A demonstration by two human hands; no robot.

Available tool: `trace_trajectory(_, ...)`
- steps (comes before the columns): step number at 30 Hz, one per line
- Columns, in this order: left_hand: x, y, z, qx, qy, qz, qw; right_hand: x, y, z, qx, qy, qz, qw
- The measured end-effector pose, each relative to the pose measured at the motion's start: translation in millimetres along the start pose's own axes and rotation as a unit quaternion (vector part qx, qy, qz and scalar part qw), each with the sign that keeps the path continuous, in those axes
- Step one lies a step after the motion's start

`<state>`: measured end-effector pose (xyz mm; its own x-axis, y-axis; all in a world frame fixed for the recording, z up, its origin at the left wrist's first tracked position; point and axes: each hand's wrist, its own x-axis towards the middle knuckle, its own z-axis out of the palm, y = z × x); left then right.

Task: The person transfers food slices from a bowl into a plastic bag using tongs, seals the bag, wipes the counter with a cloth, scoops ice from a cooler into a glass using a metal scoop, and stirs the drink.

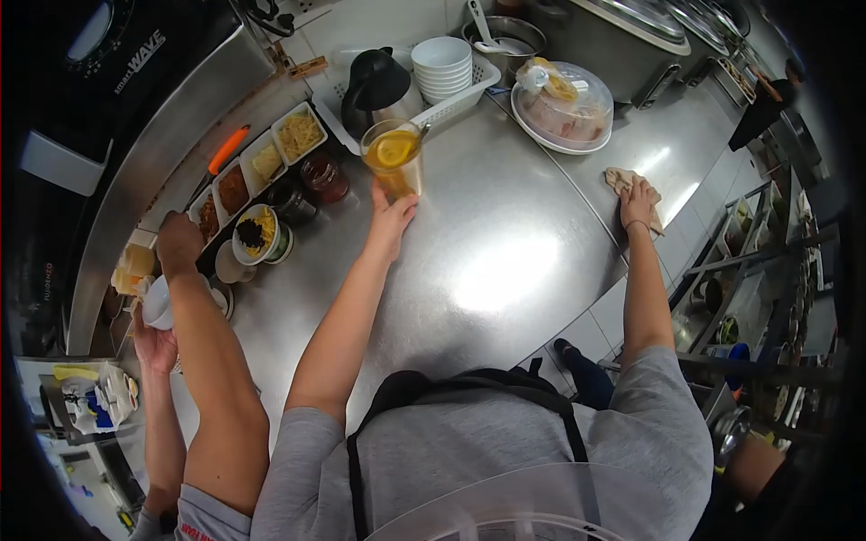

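My left hand (391,222) is wrapped round the lower part of a clear glass of amber drink (382,169), with a lemon slice (395,149) on top. A spoon handle seems to stick out at its right rim. Farther right, my right hand (639,202) presses a crumpled beige cloth (619,178) onto the steel counter (532,194), fingers over its edge. Behind the glass stands a thermal jug (374,86) with a black top. A jar of red contents (324,177) is to the left of the glass.
A co-worker's hands (180,242) at the left hold a white bowl (159,304) near several topping trays (299,132). Stacked white bowls (443,65) sit in a white basket (465,104). A covered plate (566,108) stands at the back. Shelves (749,243) line the right.
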<state>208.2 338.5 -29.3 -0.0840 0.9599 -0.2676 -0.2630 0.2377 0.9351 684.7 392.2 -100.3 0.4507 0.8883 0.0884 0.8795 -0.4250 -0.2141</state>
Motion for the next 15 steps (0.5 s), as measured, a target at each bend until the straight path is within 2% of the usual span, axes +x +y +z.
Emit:
trace_trajectory(11,53,-13,82,-0.047,-0.064,0.013,0.997,15,-13,7,-0.016,0.003,-0.047,0.999)
trace_trajectory(15,83,-23,107,0.004,-0.069,0.017,0.997,26,2,19,-0.004,0.009,-0.082,0.997)
